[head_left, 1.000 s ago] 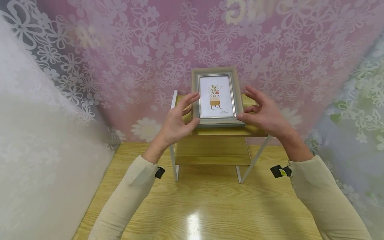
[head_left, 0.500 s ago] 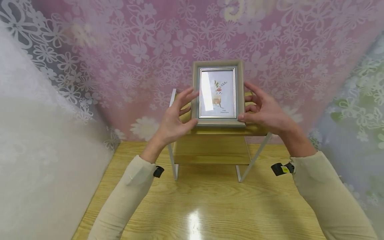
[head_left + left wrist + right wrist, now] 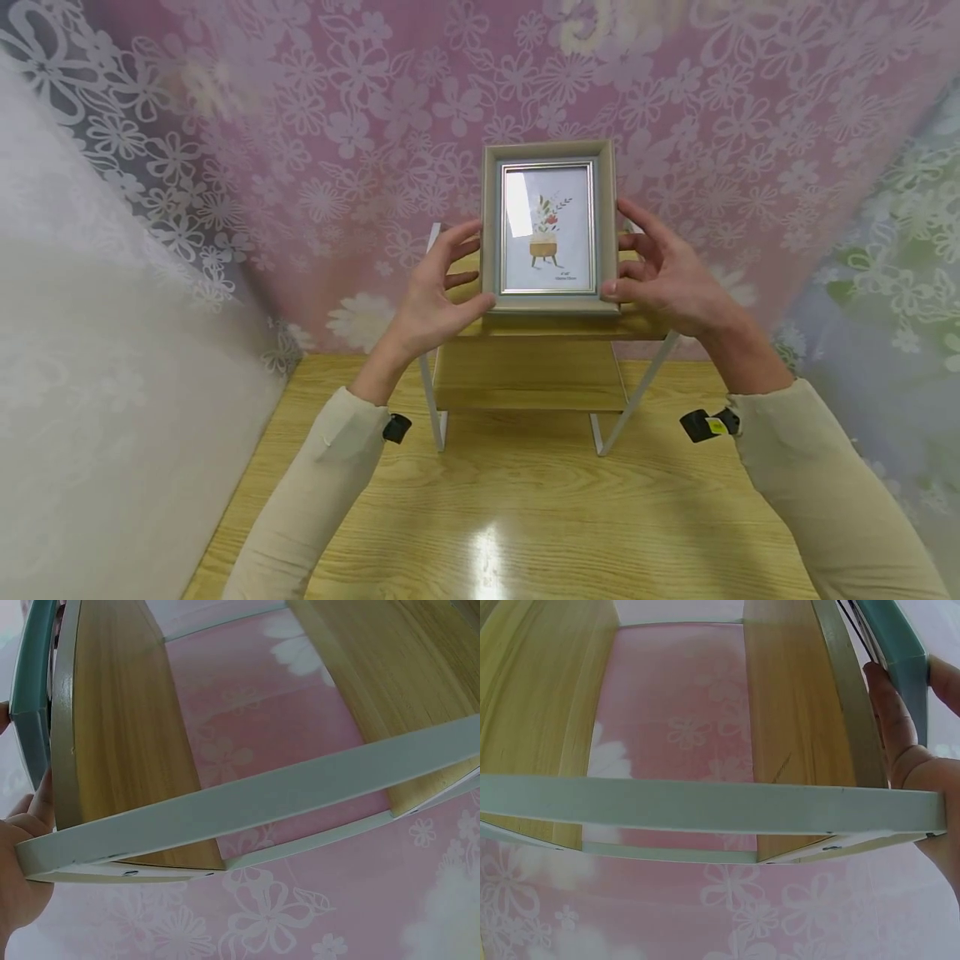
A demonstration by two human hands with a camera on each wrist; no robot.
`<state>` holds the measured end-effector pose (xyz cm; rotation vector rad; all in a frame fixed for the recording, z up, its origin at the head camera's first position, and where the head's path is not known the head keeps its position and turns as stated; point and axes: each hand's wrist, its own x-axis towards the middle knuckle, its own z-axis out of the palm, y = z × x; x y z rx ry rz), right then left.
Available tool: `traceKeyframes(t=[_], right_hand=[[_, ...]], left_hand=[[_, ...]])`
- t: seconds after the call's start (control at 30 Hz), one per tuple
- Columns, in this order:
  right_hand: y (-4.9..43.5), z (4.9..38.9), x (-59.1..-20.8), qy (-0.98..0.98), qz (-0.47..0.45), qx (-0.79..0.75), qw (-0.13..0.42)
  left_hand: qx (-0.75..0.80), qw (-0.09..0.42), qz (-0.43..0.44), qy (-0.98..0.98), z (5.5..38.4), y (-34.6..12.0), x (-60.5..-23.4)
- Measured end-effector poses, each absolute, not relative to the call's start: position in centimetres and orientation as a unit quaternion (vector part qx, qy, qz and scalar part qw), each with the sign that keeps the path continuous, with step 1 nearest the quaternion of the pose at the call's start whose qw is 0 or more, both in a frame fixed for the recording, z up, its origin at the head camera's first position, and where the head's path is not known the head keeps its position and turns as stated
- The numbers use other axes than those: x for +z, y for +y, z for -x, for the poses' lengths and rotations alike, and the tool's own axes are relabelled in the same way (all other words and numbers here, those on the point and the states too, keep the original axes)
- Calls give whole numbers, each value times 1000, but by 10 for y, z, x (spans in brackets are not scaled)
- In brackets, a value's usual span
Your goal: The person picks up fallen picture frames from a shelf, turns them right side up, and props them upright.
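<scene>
A beige and blue-grey picture frame (image 3: 551,225) with a silver inner edge leans up, raised over the small table's wooden top (image 3: 645,323). It shows a print of flowers in a legged planter under glass. My left hand (image 3: 435,296) grips the lower left side, thumb at the front corner. On the other side, my right hand (image 3: 671,279) holds the lower right edge with its thumb in front and fingers along the side. In the left wrist view the frame's teal side (image 3: 31,712) stands just off the tabletop, fingers between. The right wrist view shows the matching teal corner (image 3: 900,656).
The table has a lower wooden shelf (image 3: 528,375) and white metal legs (image 3: 431,400). Behind it hangs a pink flowered wall covering (image 3: 360,150). A pale wall (image 3: 112,333) rises at left and a floral one (image 3: 900,292) at right. The floor (image 3: 525,517) is wood-patterned.
The frame has tilted upward to face the camera more, its top edge rising. Both hands have stayed at its lower sides, with the right fingers closing in along the edge.
</scene>
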<state>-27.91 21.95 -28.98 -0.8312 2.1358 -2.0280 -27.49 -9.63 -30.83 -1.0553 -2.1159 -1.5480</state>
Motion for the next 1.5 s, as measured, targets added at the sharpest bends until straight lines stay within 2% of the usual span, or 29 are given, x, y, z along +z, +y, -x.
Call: traceKeyframes(t=[0.63,1.5], right_hand=[[223,281,-294,650,344,-677,36],[222,279,-295,621,350,-699,46]], left_hand=[[-545,58,339,-765,274,-97,-302],[-555,42,326,-764,274,-102,-303]])
